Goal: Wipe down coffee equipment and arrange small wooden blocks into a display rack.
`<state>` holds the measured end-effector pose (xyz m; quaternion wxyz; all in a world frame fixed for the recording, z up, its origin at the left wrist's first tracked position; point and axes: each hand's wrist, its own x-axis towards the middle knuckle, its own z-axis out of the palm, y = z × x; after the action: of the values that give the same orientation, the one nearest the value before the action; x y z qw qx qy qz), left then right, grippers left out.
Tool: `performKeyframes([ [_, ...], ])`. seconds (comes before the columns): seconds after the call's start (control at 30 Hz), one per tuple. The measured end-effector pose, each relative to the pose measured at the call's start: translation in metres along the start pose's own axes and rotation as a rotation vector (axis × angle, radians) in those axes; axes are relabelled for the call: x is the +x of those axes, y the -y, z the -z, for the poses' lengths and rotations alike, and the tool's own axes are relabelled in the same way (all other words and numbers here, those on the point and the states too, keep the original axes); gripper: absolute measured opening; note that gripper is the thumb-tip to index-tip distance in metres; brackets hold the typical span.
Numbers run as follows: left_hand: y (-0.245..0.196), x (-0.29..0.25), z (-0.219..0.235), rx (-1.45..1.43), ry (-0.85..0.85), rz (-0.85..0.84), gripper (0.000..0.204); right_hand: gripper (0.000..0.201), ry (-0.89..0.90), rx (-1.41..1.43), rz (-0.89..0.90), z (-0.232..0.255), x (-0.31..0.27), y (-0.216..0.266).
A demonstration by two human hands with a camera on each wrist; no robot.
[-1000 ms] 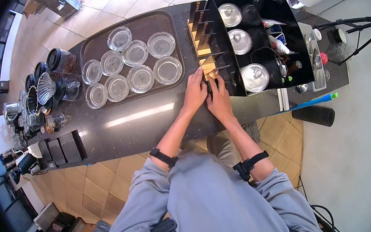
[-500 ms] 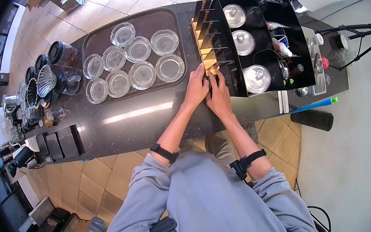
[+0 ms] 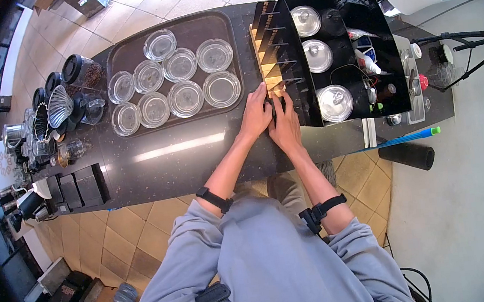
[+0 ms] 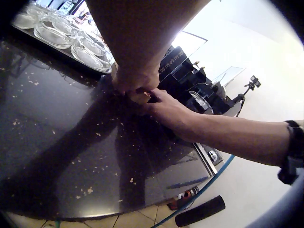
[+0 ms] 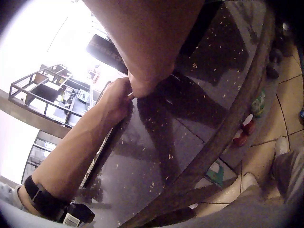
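A row of black upright table signs [image 3: 267,34] with gold-coloured block bases [image 3: 271,70] runs along the counter, in line with my arms. At its near end my left hand [image 3: 256,116] holds the nearest sign's base from the left. My right hand [image 3: 285,126] is against the same base from the right, its fingers bent close beside the left ones. In the left wrist view, a small piece of the pale base [image 4: 141,98] shows between the two hands. The fingertips are mostly hidden behind the wrist in both wrist views.
Left of the signs, a brown tray [image 3: 226,26] carries several round clear glass dishes [image 3: 186,98]. Close on the right stands a black compartment box [image 3: 344,93] with glass jars [image 3: 335,103]. Coffee drippers [image 3: 60,110] and lidded jars [image 3: 81,71] crowd the counter's left end.
The nearest sign bases, skewed a second ago, now line up straighter with the row. My hands stay at the near end, and the head view has shifted slightly.
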<state>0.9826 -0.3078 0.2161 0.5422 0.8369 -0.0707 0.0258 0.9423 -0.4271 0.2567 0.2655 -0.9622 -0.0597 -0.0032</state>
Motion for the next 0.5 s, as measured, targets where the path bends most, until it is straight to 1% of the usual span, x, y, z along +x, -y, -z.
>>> performKeyframes([
  [0.3,-0.0002,0.0001,0.0019,0.007,0.014,0.006,0.065,0.078,-0.006,-0.01,-0.008,-0.0034,0.0002,0.0],
  [0.37,-0.0035,0.0009,0.0046,0.026,0.049,0.012,0.062,0.077,-0.013,-0.012,-0.008,-0.0042,0.0001,-0.0004],
  [0.5,0.0008,0.0004,0.0009,0.012,0.022,0.001,0.065,0.077,-0.02,-0.012,-0.002,-0.0034,0.0001,0.0003],
])
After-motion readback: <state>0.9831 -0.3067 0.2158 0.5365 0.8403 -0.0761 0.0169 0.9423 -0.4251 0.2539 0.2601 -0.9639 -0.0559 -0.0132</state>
